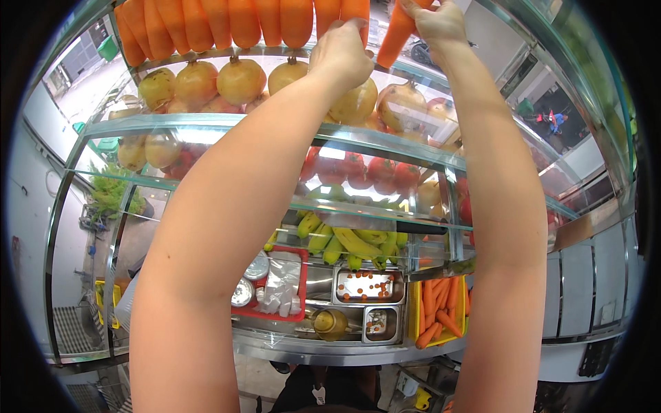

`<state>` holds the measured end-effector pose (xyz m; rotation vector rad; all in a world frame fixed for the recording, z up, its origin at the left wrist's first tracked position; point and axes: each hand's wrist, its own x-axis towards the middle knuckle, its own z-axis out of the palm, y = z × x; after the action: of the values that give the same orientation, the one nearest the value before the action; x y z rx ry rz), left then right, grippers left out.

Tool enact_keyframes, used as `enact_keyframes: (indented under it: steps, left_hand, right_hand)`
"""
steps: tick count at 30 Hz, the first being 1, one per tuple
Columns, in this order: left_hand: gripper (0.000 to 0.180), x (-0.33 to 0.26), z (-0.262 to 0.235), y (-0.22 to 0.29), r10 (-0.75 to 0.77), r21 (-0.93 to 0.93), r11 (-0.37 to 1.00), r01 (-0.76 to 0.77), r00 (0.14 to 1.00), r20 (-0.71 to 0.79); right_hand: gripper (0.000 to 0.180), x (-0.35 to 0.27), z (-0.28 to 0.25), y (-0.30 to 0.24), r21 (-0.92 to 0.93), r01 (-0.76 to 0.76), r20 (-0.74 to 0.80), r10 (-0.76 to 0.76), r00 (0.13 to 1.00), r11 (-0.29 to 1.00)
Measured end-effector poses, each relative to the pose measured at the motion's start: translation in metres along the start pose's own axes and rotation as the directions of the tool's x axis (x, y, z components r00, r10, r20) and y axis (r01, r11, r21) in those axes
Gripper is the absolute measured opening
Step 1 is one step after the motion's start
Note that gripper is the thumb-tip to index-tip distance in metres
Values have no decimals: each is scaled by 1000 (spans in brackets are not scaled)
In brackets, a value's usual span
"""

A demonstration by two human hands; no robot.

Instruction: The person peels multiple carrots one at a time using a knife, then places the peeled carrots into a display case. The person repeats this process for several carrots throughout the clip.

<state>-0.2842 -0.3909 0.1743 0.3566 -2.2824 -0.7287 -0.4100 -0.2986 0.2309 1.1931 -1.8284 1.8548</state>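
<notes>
A row of peeled orange carrots (200, 24) stands side by side along the top glass shelf. At its right end my left hand (341, 51) has its fingers curled against the last carrot (355, 12), its thumb on the front; the far fingertips are hidden. Just to the right, my right hand (435, 26) grips a separate carrot (396, 38) by its upper end, the lower end tilting down and left. This carrot is apart from the row. Beneath the row sit several pomegranates (241, 80), partly covered by my left forearm.
Glass shelf edges (227, 122) cross below my arms. Lower levels hold tomatoes (382, 172), green-yellow bananas (344, 241) and a knife (420, 227). On the counter are a red tray (303, 282), metal pans (368, 297) and a yellow basket (417, 310) of carrots.
</notes>
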Motion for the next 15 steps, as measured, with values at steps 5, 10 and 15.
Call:
enact_keyframes:
  steps: [5, 10, 15]
  left_hand:
    - [55, -3, 0, 8, 52, 68, 996, -54, 998, 31]
    - [51, 0, 7, 7, 78, 6, 997, -79, 993, 90]
    - [41, -2, 11, 5, 162, 8, 986, -165, 980, 119]
  right_hand:
    - [36, 0, 5, -5, -14, -48, 33, 49, 998, 999]
    - [42, -7, 24, -31, -509, 61, 30, -53, 998, 858]
    - [40, -3, 22, -28, -462, 13, 18, -6, 1000, 887]
